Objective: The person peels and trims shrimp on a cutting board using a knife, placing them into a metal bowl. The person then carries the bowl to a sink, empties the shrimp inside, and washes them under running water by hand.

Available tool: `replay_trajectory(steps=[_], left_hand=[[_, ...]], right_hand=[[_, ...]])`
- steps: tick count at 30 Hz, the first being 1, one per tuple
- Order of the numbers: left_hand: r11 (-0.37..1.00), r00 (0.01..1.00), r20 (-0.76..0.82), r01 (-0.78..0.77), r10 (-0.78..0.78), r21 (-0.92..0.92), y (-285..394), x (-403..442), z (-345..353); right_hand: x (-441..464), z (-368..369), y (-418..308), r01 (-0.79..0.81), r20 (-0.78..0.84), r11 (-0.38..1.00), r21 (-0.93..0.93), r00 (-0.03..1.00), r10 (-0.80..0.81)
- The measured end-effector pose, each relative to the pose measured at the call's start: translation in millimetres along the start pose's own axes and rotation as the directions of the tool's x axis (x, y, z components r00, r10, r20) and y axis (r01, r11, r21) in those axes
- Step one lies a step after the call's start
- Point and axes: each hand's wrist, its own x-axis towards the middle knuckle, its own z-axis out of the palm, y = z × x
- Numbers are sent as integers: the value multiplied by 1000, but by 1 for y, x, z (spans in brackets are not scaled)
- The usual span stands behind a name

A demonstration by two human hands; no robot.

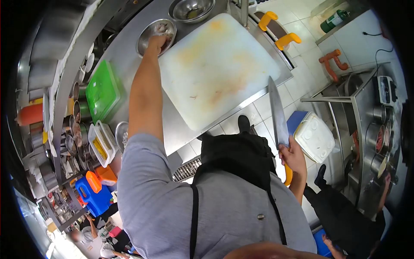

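My left hand (pixel 158 42) reaches into a steel bowl (pixel 141 42) at the back left, beside pale, pinkish food pieces (pixel 161 28) whose kind I cannot make out. Its fingers point down and are mostly hidden, so their grip does not show. On my right side, my right hand (pixel 293 154) is wrapped around the yellow handle of a large kitchen knife (pixel 278 114). The blade points away from me, its tip near the right edge of the white cutting board (pixel 215 64). Yellowish and brown stains mark the board, with a small dark scrap on it.
Another steel bowl (pixel 191 9) stands behind the board. Two yellow handles (pixel 278 32) stick up at the counter's right end. A green-lidded container (pixel 102 91) and a white basket (pixel 102 143) sit left. A white-lidded cooler (pixel 316 137) and another person (pixel 345 211) are at right.
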Motion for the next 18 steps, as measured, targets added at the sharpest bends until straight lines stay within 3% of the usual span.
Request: replay_trajectory(steps=[2,4,5,7,8,9,10,12,14,18], left_hand=[[998,996,-84,-25,30,61,17,-30,-5],[886,856,-289,-337,429,319,53,-90,-23],[883,856,-282,-341,433,322,57,-97,-29],[724,745,-64,-619,664,303,67,-113,-44],[726,750,-50,-618,660,303,70,-131,-44],[640,689,198,-723,697,259,82,-165,-39],[563,579,431,-807,692,180,85,-188,-28],[350,264,709,-937,654,26,82,-208,10],[316,237,838,-945,492,82,68,-244,55],[337,272,781,-938,562,84,35,-281,102]], right_hand=[[8,-2,-8,33,6,999,-37,999,-33],[11,-2,-20,84,26,996,-41,996,-83],[15,-3,-18,118,17,991,-54,993,-118],[23,-2,-20,132,21,991,-34,991,-132],[26,-2,-19,143,30,989,-26,989,-143],[32,-3,-15,152,43,985,-76,988,-149],[35,-3,-16,134,43,988,-75,990,-131],[42,1,-23,151,117,983,-106,983,-138],[53,5,-22,135,152,982,-134,982,-114],[71,15,-22,151,218,969,-196,970,-107]])
